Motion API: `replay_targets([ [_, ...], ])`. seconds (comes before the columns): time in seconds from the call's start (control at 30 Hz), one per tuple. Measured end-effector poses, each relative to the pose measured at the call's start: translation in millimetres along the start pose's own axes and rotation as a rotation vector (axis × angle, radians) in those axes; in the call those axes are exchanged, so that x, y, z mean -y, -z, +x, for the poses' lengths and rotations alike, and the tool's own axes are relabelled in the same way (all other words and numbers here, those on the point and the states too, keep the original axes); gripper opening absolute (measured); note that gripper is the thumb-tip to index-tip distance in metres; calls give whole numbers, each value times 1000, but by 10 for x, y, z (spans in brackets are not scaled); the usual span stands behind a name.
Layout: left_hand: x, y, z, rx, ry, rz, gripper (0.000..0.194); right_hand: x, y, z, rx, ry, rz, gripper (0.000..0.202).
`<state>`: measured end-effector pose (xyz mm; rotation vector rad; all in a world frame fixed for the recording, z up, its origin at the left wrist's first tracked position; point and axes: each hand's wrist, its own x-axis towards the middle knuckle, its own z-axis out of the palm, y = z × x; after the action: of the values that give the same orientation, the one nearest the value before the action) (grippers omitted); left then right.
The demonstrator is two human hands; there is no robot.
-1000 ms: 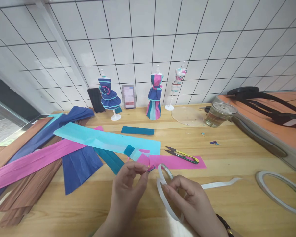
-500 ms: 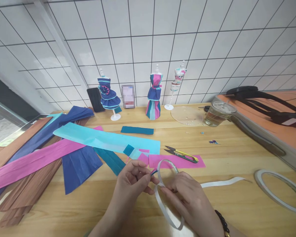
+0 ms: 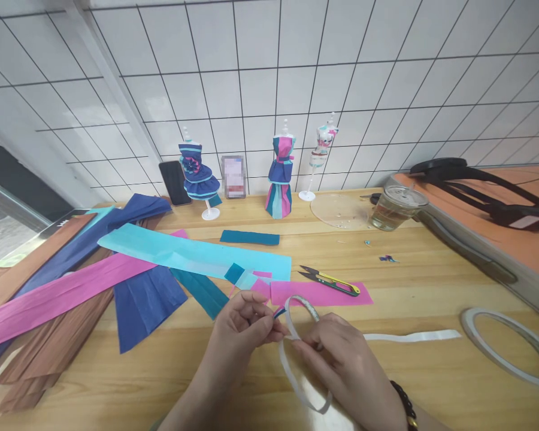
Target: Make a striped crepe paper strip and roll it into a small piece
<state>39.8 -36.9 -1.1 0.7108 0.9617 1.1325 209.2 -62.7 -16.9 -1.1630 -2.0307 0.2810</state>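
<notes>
My left hand (image 3: 247, 323) pinches a small folded pink-and-blue strip (image 3: 278, 312) between thumb and fingers, its tip showing above the thumb. Close beside it, my right hand (image 3: 341, 350) is closed on thin white tape (image 3: 300, 386), which curves in loops above and below the fingers. Part of the tape is hidden behind that hand. From the hand's far side a white tape tail (image 3: 413, 337) runs right over the table. Just beyond the hands lie a pink crepe paper strip (image 3: 291, 293) and yellow-and-black thread snips (image 3: 335, 281).
Crepe paper strips, including a light blue one (image 3: 197, 254) and a brown bundle (image 3: 58, 353), spread leftward. Along the wall stand a blue-dressed mannequin (image 3: 197, 173), a multicoloured one (image 3: 281, 173) and a third (image 3: 326, 140). A glass cup (image 3: 395, 209) and tape roll (image 3: 469, 329) are right.
The tape tail on the right has straightened and reaches a little farther right. The loops by my right hand have shifted slightly; both hands keep their grips.
</notes>
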Motion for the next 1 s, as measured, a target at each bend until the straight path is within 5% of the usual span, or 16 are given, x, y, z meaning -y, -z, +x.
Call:
replay_targets([
  [0.33, -21, 20, 14, 28, 61, -90, 28, -32, -1, -35, 87, -62, 26, 7],
  [0.6, 8, -1, 7, 81, 98, -104, 27, 129, -11, -39, 77, 68, -5, 13],
  [0.8, 2, 73, 40, 91, 132, -202, 21, 104, -1, 6, 42, 354, 67, 17],
  [1.0, -18, 127, 66, 84, 147, -257, 19, 105, 20, 37, 80, 358, 85, 8],
])
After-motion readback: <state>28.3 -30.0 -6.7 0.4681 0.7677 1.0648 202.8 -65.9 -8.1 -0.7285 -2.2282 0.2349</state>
